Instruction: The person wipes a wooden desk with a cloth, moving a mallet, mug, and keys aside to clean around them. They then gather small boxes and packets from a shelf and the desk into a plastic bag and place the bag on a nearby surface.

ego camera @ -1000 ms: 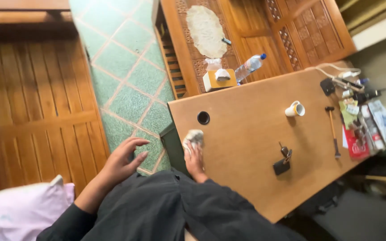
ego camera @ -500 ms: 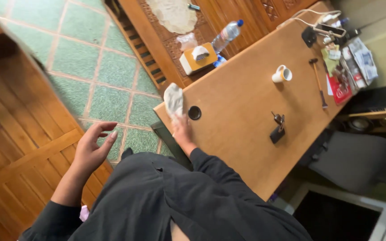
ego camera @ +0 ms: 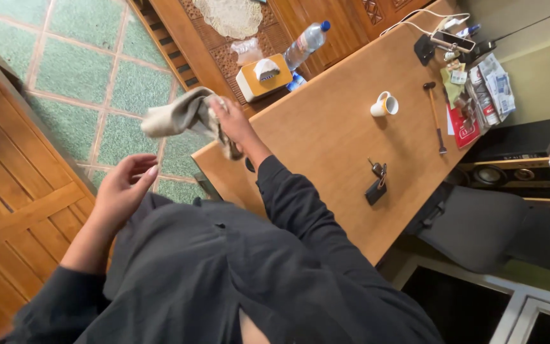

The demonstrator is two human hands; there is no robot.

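Observation:
My right hand [ego camera: 232,121] grips a grey-beige cloth [ego camera: 179,114] and holds it up in the air past the left corner of the wooden desk [ego camera: 326,153]. The cloth hangs out to the left, over the green tiled floor [ego camera: 90,76]. My left hand [ego camera: 125,191] floats below it with fingers apart, holding nothing, above my dark clothing. A round cable hole in the desk is mostly hidden behind my right forearm.
On the desk are a white mug [ego camera: 383,105], a hammer [ego camera: 435,118], keys with a black fob [ego camera: 377,185] and a heap of papers and chargers [ego camera: 475,76]. A tissue box [ego camera: 261,76] and water bottle [ego camera: 305,41] stand on a wooden bench. A speaker [ego camera: 517,162] and grey chair [ego camera: 491,229] are right.
My right hand lifted the cloth off the desk top and swung it left past the corner. The left hand stayed open near my body. The view shifted.

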